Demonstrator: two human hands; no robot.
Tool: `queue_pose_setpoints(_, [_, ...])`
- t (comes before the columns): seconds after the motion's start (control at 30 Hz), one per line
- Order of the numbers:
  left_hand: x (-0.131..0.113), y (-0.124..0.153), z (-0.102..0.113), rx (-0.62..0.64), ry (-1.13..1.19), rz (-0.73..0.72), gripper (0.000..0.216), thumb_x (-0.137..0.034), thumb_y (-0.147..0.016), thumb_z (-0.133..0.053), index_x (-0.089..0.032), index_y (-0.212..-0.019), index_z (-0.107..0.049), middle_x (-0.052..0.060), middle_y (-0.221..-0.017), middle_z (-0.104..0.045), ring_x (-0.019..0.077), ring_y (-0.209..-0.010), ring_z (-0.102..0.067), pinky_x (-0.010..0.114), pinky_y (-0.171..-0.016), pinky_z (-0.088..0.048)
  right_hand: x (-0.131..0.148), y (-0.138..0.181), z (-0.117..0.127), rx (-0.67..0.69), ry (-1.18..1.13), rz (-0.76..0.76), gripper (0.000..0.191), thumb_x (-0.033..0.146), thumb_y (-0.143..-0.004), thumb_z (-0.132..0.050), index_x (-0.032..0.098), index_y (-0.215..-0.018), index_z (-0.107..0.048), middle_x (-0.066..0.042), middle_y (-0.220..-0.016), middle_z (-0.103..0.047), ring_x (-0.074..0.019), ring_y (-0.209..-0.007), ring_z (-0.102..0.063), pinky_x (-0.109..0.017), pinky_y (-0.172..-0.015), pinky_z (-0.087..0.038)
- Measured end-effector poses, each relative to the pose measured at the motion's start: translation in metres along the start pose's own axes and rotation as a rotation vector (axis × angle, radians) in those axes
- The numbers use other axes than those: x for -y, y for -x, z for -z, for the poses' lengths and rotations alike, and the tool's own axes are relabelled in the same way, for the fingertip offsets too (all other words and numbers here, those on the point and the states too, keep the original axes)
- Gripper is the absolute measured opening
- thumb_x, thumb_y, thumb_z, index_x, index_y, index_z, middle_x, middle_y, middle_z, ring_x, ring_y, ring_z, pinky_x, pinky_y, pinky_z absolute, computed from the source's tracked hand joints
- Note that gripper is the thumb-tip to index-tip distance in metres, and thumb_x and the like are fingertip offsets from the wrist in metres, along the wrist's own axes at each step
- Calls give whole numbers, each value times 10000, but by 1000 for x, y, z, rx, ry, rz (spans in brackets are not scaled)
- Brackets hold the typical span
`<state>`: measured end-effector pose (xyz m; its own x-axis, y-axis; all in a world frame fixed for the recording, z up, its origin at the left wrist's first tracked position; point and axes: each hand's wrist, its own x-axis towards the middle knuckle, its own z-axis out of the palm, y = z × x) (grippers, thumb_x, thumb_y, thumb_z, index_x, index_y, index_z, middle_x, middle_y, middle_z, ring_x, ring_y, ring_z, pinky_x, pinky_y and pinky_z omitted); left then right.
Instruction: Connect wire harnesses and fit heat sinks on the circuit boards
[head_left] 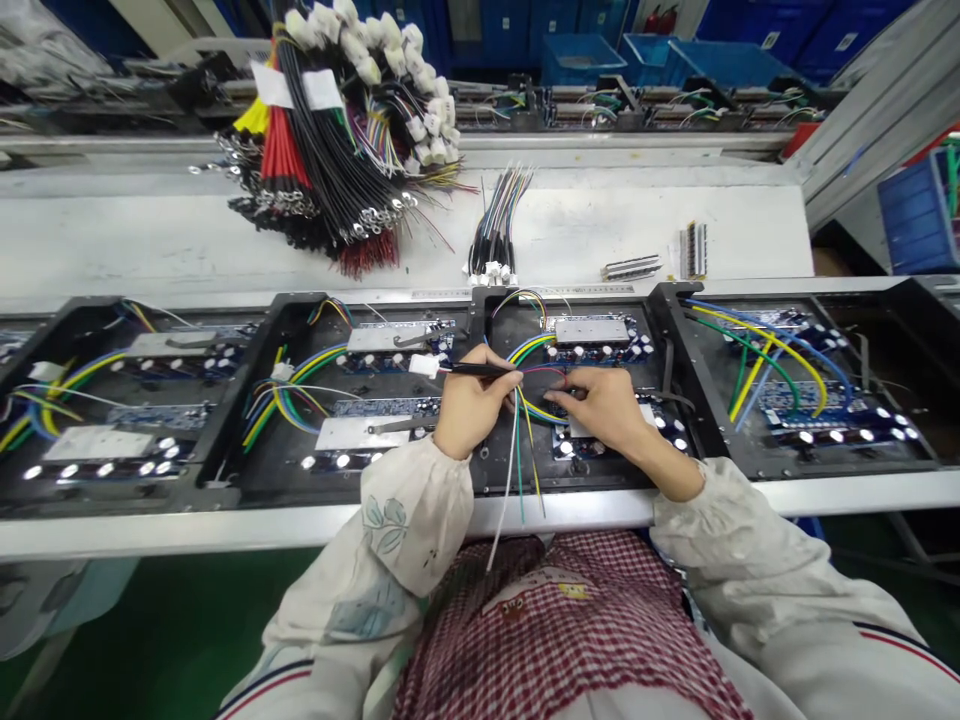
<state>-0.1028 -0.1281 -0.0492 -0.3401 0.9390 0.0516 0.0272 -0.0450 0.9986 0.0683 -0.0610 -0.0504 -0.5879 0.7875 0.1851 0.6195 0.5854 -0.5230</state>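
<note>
My left hand (469,405) is closed around a black wire lead (480,369) with a white connector (424,365) at its left end, and several thin coloured wires (517,470) hang down from the fist. My right hand (604,405) rests fingers-down on the wiring of the black tray (495,475) in front of me, pinching wires beside a blue circuit board (600,350). The two hands almost touch over yellow, green and blue wire loops (529,350).
Similar black trays with boards sit to the left (97,400), centre-left (330,400) and right (795,380). A big bundle of red and black leads (322,150) and a small harness (495,235) lie on the white bench behind. Blue bins (675,55) stand at the back.
</note>
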Motion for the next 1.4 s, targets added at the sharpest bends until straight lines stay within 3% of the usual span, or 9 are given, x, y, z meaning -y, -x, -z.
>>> queue_pose_setpoints(0.2, [0,0,-1,15,72,49,149,-211,-705,-651,-188,-736,-506,-66,-538,-544,108,-430,-565,245,-439,-507,-1,-3,-3,52,-13,-14,75,260,-744,-708,186,-741,-717,-30,-748,-721,-145,-659,-639,-247,-636,-441])
queue_pose_setpoints(0.4, [-2,-1,-2,-4,87,55,150,-190,-690,-657,-186,-726,-512,-61,-549,-561,103,-436,-565,241,-439,-512,9,14,18,172,70,-9,198,357,-769,-684,166,-810,-714,-77,-806,-710,-196,-740,-643,-293,-672,-446])
queue_pose_setpoints(0.5, [-1,-2,-3,-12,105,44,157,-193,-684,-666,-186,-717,-512,-61,-550,-563,99,-432,-561,232,-427,-506,19,28,25,344,-79,104,134,298,-809,-643,185,-817,-715,-42,-784,-705,-159,-711,-632,-270,-670,-448])
queue_pose_setpoints(0.57, [-1,-2,-3,-19,113,42,162,-203,-685,-673,-187,-723,-517,-63,-544,-564,101,-429,-564,232,-425,-508,22,30,25,410,-214,89,89,240,-803,-641,192,-770,-709,-8,-709,-697,-131,-643,-625,-242,-629,-450])
queue_pose_setpoints(0.7, [-2,-1,-2,42,61,56,140,-194,-699,-664,-184,-715,-525,-60,-515,-574,111,-410,-573,229,-419,-506,18,20,17,129,-275,-38,115,273,-801,-633,186,-775,-704,-6,-692,-703,-123,-593,-628,-231,-584,-464])
queue_pose_setpoints(0.9, [-6,0,-4,84,-41,97,113,-136,-699,-646,-181,-687,-543,-60,-477,-561,116,-390,-571,219,-398,-496,4,9,5,-203,-83,98,144,284,-812,-603,188,-793,-708,-38,-770,-723,-143,-654,-645,-255,-626,-487])
queue_pose_setpoints(1.1, [-5,0,-4,79,-64,79,108,-156,-714,-641,-182,-703,-536,-57,-508,-546,120,-411,-577,230,-396,-501,-5,8,0,-108,-28,104,118,257,-790,-600,200,-777,-703,-36,-765,-721,-158,-694,-661,-264,-669,-495])
queue_pose_setpoints(1.4, [-4,0,-3,76,-86,68,107,-161,-720,-631,-186,-701,-528,-55,-502,-541,119,-408,-569,233,-398,-498,-3,7,0,-68,-73,95,104,251,-787,-618,188,-763,-697,-30,-751,-719,-141,-649,-646,-240,-632,-476])
